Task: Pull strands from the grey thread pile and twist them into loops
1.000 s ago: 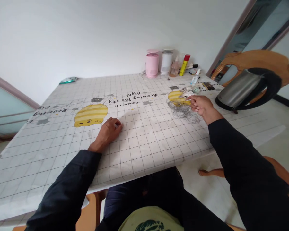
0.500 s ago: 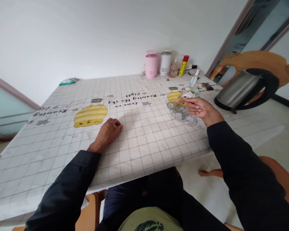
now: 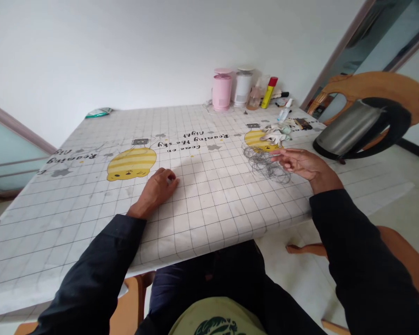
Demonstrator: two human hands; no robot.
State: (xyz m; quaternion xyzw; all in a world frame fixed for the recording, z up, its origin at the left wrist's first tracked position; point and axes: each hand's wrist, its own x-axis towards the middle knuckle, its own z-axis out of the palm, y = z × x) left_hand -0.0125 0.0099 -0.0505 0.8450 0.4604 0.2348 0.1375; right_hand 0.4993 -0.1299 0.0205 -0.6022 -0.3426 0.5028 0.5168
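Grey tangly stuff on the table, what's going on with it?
A person has their right hand at the right side of the grey tangle, fingers reaching over its edge; whether they touch it is hard to tell. The left hand rests loosely curled on the checked tablecloth. A crumpled cloth lies just behind the tangle, and a kettle stands off to the right.

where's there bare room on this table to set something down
Free: the tablecloth between the left hand and the grey tangle, and the far stretch between the green packet and the pink canister. Crowded: the right side, where the right hand, tangle and crumpled cloth bunch near the kettle, and the back right corner with its bottles.
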